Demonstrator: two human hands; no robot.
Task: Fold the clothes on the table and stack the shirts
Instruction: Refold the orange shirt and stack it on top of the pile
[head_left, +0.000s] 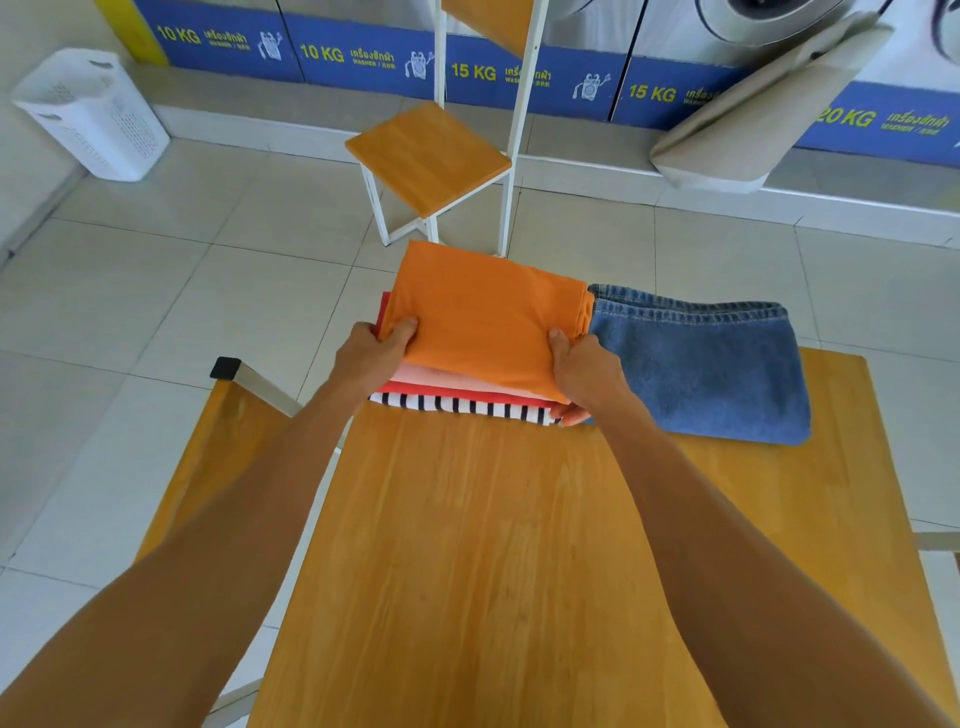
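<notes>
A folded orange shirt (483, 317) lies on top of a stack at the far edge of the wooden table (493, 545). Beneath it show a pale pink shirt (441, 376), a red shirt (457, 392) and a navy-and-white striped shirt (462, 406). My left hand (374, 356) grips the stack's left near corner, thumb on the orange shirt. My right hand (584, 371) grips the right near corner, thumb on top and fingers under the stack. Folded blue jeans (701, 364) lie right beside the stack, touching it.
A wooden chair (431, 156) with a white frame stands on the tiled floor beyond the table. A white laundry basket (88, 111) sits at the far left. Washing machines with blue panels (363, 54) line the back wall. Another wooden surface (218, 441) adjoins the table's left.
</notes>
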